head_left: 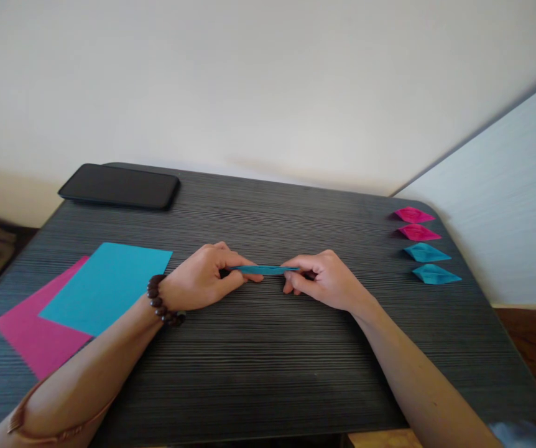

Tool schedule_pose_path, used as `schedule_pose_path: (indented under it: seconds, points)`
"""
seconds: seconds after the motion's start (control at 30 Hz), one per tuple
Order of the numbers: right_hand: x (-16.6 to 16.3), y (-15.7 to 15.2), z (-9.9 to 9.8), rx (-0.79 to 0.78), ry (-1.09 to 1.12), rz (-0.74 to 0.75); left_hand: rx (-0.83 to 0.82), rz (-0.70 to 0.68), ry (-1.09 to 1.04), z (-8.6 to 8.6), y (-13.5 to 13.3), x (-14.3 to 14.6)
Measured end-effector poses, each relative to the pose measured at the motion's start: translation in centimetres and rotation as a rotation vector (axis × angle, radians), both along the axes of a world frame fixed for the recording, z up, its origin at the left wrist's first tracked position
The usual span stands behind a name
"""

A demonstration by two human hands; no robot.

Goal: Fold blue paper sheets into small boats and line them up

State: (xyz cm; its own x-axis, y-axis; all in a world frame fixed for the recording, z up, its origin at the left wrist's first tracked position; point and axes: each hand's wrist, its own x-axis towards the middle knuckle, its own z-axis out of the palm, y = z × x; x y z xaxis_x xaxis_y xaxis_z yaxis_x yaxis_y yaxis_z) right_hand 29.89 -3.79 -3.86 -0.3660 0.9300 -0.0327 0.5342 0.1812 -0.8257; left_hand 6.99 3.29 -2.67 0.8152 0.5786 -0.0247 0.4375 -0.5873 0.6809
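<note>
A folded piece of blue paper (pixel 264 270) is stretched thin and flat between my two hands, just above the dark striped table (pixel 268 354). My left hand (pixel 207 277) pinches its left end, fingers closed; a beaded bracelet sits on that wrist. My right hand (pixel 324 280) pinches the right end, fingers also closed.
A blue sheet (pixel 104 286) lies over a pink sheet (pixel 35 339) at the left. A black phone (pixel 119 185) rests at the far left corner. At the right edge sit two pink folded paper boats (pixel 415 224) and two blue ones (pixel 429 263). A wall stands behind the table.
</note>
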Motion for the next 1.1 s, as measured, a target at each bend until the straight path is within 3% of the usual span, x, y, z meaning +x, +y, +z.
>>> schedule_pose_path:
  seconds: [0.3, 0.5, 0.73, 1.1]
  points:
    - [-0.4, -0.4, -0.3, 0.203, -0.138, -0.052, -0.136, 0.094, -0.181, 0.0, -0.2, 0.0]
    - [-0.4, -0.4, -0.5, 0.385, -0.252, -0.046, -0.037, 0.184, -0.077, -0.5, -0.4, 0.4]
    - [-0.5, -0.2, -0.7, 0.441, -0.194, -0.060, -0.006, 0.132, -0.125, -1.2, 0.0, 0.2]
    - [-1.2, -0.3, -0.3, 0.405, -0.288, -0.041, 0.080, 0.101, -0.104, -1.4, -0.2, 0.3]
